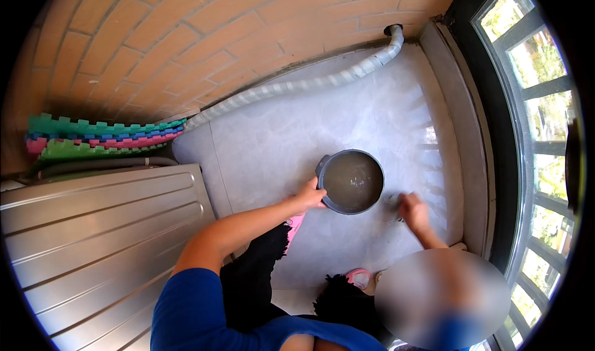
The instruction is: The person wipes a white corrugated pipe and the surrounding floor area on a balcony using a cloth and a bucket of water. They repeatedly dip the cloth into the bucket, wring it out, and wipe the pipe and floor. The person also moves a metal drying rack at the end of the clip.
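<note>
A round dark grey bucket [352, 213] stands on the grey floor and holds murky brownish water [353, 180]. At its near left side, my left hand [310, 195] is closed on the rim, below a lug on the bucket's wall. To the right of the bucket, my right hand [414, 212] is low over the floor with its fingers curled. Something small and greyish shows by those fingers, too blurred to name. A blurred round patch covers much of my right forearm.
A white ribbed hose [297, 89] runs along the brick wall [248, 35] into a hole. Coloured foam mats [105, 134] stand behind a metallic ridged panel [105, 227] at left. A barred glass door [533, 128] and its raised sill bound the right side.
</note>
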{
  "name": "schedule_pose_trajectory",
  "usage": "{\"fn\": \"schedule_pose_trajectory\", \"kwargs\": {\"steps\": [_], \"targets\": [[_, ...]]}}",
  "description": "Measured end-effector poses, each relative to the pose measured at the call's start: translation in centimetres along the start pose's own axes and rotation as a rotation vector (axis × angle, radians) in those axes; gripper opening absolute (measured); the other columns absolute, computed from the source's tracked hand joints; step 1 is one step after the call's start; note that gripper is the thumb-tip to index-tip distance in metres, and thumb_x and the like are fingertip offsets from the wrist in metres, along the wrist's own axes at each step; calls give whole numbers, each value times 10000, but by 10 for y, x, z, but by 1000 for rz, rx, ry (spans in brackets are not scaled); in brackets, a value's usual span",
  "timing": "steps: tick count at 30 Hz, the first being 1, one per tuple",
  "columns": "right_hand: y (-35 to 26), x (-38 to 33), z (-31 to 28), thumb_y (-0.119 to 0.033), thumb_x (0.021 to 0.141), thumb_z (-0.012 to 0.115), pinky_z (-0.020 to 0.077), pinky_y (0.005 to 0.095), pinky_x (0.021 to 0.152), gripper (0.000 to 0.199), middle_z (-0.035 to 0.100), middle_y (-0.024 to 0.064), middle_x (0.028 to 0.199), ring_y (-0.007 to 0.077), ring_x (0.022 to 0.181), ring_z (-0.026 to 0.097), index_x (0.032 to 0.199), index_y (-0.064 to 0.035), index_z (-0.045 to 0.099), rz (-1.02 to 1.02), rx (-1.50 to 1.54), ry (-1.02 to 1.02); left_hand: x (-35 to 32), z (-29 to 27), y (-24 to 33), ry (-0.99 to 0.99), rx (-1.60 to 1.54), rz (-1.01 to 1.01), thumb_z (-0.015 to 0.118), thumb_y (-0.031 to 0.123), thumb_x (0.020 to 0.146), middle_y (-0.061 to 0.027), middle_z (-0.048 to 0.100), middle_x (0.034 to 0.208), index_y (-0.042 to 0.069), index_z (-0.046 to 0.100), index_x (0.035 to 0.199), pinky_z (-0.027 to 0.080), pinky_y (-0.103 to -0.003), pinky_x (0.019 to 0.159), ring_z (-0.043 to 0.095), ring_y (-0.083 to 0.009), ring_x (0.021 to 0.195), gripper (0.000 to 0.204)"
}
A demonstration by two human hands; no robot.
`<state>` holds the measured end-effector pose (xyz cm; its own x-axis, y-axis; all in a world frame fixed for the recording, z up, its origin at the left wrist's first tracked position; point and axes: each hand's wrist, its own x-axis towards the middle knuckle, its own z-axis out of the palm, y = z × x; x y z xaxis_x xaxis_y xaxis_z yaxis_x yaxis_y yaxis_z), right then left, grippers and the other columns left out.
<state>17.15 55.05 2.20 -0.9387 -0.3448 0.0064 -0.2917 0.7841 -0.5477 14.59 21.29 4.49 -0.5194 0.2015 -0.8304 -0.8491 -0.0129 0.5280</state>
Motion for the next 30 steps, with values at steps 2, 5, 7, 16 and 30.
{"fn": "schedule_pose_trajectory", "kwargs": {"steps": [2, 5, 7, 16, 30], "targets": [[23, 25, -23, -78, 753, 519, 473, 413, 524, 234, 551, 129, 793, 344, 635, 560, 982, -111, 551, 324, -146, 130, 4, -1, -3, -15, 6, 22, 426, -19, 798, -157, 460, 1107, 21, 295, 1229, 544, -415, 734, 558, -274, 939, 452], [72, 28, -46, -80, 761, 495, 462, 449, 560, 209, 545, 162, 814, 364, 662, 552, 969, -86, 514, 468, -252, 219, 4, 14, 9, -40, 52, -46, 460, 6, 798, -169, 450, 1124, 8, 279, 1220, 542, -412, 732, 556, -281, 949, 460], [73, 15, -24, -86, 762, 495, 457, 458, 570, 150, 542, 161, 845, 357, 677, 550, 911, -71, 495, 470, -258, 151, 2, 7, 4, -105, 22, -51, 497, 46, 811, -182, 433, 1150, 13, 260, 1209, 531, -428, 744, 558, -298, 952, 464], [13, -28, -16, -98, 741, 524, 482, 430, 546, 220, 556, 125, 859, 339, 649, 576, 957, -136, 527, 470, -172, -114, -16, 19, 16, -106, -4, -58, 431, 6, 819, -181, 391, 1209, 120, 123, 1295, 450, -472, 873, 518, -334, 1024, 579], [-15, -71, 0, -92, 739, 492, 459, 474, 675, 262, 547, 212, 890, 419, 760, 549, 993, -92, 427, 609, 80, -256, -30, 20, -4, -114, 69, -333, 401, -31, 819, -257, 408, 1167, -10, 196, 1228, 470, -417, 861, 534, -374, 999, 458]]}}
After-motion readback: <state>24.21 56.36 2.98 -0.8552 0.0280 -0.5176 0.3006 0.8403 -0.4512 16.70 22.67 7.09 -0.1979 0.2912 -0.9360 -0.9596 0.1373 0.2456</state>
